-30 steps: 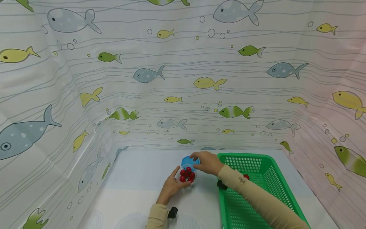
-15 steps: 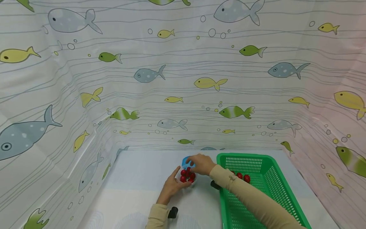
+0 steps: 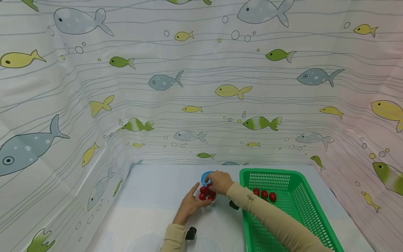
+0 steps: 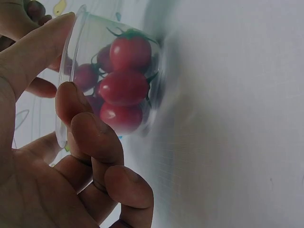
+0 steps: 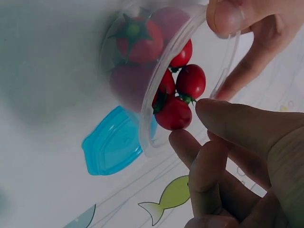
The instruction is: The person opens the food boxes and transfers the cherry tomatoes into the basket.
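My left hand (image 3: 190,203) grips a clear plastic cup (image 5: 151,88), thumb and fingers round its rim. Several red cherry tomatoes (image 4: 124,88) with green calyxes lie inside, plain through the wall in the left wrist view. At the cup's mouth, my right hand (image 3: 221,182) has its thumb and index fingertip on either side of one cherry tomato (image 5: 174,114), pinching it just within the rim. The right hand's other fingers are curled beneath. Behind the cup a blue lid (image 5: 111,145) lies on the table, partly covered by the right hand in the head view.
A green plastic basket (image 3: 247,224) stands on the right of the table, with several cherry tomatoes (image 3: 264,193) near its far left part. My right forearm (image 3: 277,217) crosses over it. Fish-patterned sheeting (image 3: 201,122) walls the table at the back and sides.
My right hand has moved left and down from over the blue lid to the cup's mouth, its fingers closing on a tomato. More tomatoes in the basket are uncovered. The left hand stays put.
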Tool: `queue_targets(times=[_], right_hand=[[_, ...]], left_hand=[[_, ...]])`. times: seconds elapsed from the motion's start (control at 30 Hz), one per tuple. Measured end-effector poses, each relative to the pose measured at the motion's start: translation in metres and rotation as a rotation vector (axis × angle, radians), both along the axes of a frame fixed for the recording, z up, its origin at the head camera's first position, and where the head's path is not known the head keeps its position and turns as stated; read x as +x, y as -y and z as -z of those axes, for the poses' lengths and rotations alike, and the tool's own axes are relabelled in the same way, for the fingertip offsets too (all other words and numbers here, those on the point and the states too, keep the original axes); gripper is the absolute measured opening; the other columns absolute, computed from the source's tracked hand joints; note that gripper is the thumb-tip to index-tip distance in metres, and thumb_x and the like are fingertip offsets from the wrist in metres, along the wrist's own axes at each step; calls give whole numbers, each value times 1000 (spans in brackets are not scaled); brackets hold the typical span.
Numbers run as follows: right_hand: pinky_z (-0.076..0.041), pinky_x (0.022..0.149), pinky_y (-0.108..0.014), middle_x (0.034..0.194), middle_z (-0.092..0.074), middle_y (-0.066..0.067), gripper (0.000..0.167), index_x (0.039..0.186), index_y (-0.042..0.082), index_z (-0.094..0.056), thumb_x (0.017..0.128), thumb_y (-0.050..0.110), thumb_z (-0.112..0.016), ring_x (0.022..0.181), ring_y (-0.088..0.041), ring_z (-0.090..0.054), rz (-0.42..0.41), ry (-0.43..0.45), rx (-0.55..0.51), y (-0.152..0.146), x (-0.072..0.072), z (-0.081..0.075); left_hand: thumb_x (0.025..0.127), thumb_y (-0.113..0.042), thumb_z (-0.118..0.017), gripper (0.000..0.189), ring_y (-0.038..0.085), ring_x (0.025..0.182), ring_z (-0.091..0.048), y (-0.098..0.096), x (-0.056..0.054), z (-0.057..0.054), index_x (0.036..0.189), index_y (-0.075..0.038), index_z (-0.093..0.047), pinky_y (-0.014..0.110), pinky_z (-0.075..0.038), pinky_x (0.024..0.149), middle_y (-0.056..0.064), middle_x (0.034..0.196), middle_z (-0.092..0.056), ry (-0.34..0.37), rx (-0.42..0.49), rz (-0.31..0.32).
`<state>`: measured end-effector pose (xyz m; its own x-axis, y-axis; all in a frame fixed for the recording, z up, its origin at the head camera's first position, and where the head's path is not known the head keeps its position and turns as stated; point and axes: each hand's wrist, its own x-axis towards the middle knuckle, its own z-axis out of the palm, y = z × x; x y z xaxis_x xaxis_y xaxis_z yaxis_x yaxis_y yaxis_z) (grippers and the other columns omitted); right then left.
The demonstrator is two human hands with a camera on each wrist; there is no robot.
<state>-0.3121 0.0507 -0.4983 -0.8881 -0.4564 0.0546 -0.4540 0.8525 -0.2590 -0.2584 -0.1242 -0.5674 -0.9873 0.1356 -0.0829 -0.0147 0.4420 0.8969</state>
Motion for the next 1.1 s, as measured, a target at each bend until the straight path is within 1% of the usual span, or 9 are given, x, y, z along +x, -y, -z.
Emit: queue_targets(times=[0.1,0.23,0.43,0.53,0.67,0.7,0.9,1.1], right_hand=[[-57,68,-39,89,-73,2,19,105,17,-78,86,20,-83,80,-16,-62,12,-12,14,3,2,0],[-57,72,-42,91,-73,3,19,105,17,-78,86,20,-83,82,-17,-65,7,-45,39,6,4,1],[-58,69,-42,89,-74,4,18,101,18,-79,84,19,-84,78,-17,-68,-35,-165,101,7,6,10],[-59,69,-43,90,-73,3,19,100,18,-79,83,18,-86,78,-16,-68,-46,-203,132,7,7,14],[-59,70,-42,91,-72,2,22,100,19,-78,80,18,-88,79,-15,-67,-53,-207,153,7,6,17],[-59,70,-42,91,-72,2,23,100,19,-78,80,19,-89,79,-15,-67,-55,-208,152,7,6,17],[-59,69,-38,92,-71,3,24,100,20,-77,79,24,-89,80,-13,-67,-79,-233,150,5,4,22],[-58,68,-36,92,-69,3,23,100,20,-76,81,25,-88,78,-12,-65,-91,-232,139,4,3,24]], left_hand=[[79,-37,-87,100,13,62,-44,-1,0,0,159,-9,-33,30,-38,57,-2,65,-48,-7,-2,1],[78,-37,-88,101,13,62,-44,-1,0,-2,159,-9,-33,30,-38,58,-2,65,-49,-15,0,-1],[78,-34,-89,102,12,63,-44,-1,1,-2,159,-8,-32,29,-39,59,-3,65,-47,-22,13,4],[79,-33,-88,101,12,63,-43,-2,2,-2,159,-8,-32,29,-38,59,-3,65,-46,-18,12,3],[80,-34,-87,100,12,63,-43,-2,2,-2,159,-9,-32,29,-38,58,-4,66,-46,-14,10,1],[80,-33,-87,99,13,63,-43,-1,2,-3,159,-7,-32,29,-38,58,-3,66,-46,-22,10,5],[80,-33,-87,99,13,63,-44,-1,3,-4,159,-8,-32,30,-39,58,-2,66,-46,-20,8,-1],[80,-33,-87,100,13,61,-42,-1,3,-1,159,-9,-31,29,-37,57,-4,63,-43,-6,16,-1]])
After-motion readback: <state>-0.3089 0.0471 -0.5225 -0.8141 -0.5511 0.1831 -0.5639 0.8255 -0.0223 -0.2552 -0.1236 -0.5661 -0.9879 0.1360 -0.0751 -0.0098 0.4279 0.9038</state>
